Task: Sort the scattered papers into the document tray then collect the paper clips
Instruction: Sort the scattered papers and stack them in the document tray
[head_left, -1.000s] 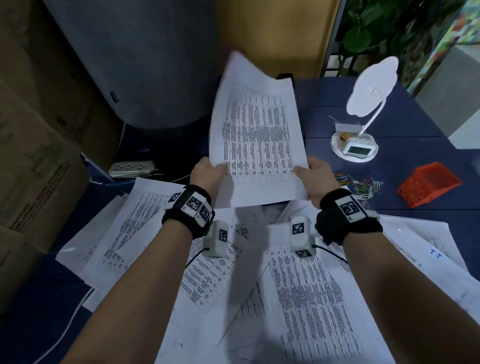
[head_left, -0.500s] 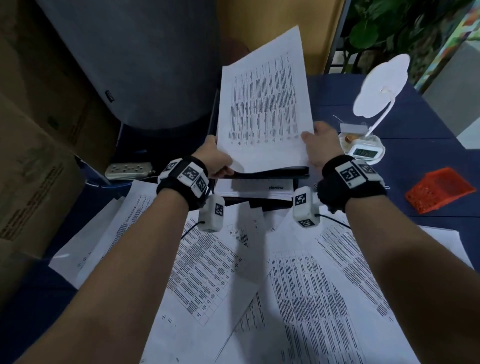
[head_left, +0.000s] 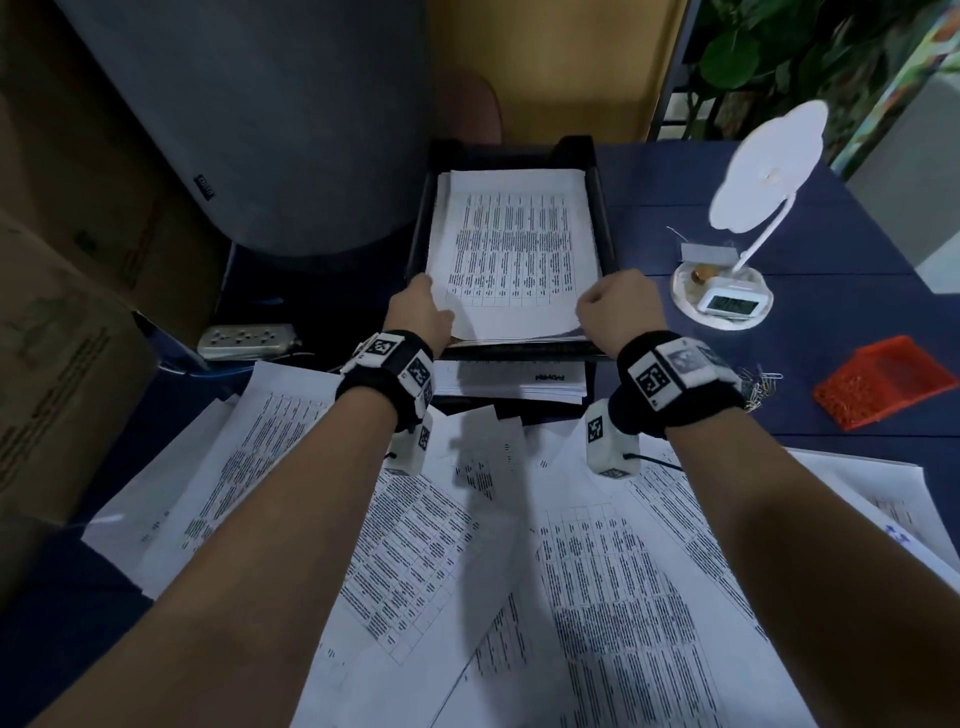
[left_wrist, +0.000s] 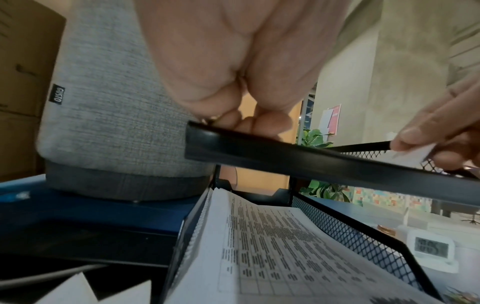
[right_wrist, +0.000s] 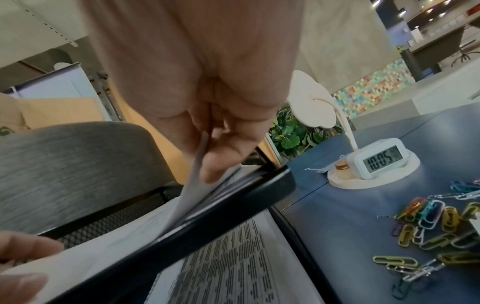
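Note:
A printed sheet (head_left: 511, 249) lies flat in the top tier of the black mesh document tray (head_left: 605, 228). My left hand (head_left: 421, 312) holds its near-left corner, thumb on top and fingers (left_wrist: 246, 121) curled over the tray's front lip (left_wrist: 285, 158). My right hand (head_left: 613, 306) pinches the near-right corner, as the right wrist view shows (right_wrist: 223, 156). The lower tier holds more papers (left_wrist: 272, 246). Several scattered papers (head_left: 597, 597) cover the desk under my forearms. Coloured paper clips (right_wrist: 428, 230) lie in a loose pile right of the tray (head_left: 761, 382).
An orange mesh basket (head_left: 883, 387) sits at the right. A white lamp with a clock base (head_left: 727, 296) stands beyond the clips. A grey chair back (head_left: 260, 130) and cardboard boxes (head_left: 52, 338) stand at the left, with a power strip (head_left: 244, 340) below them.
The sheet was held up in the air in front of me. Both hands moved forward and down, and it now lies flat in the tray's top tier.

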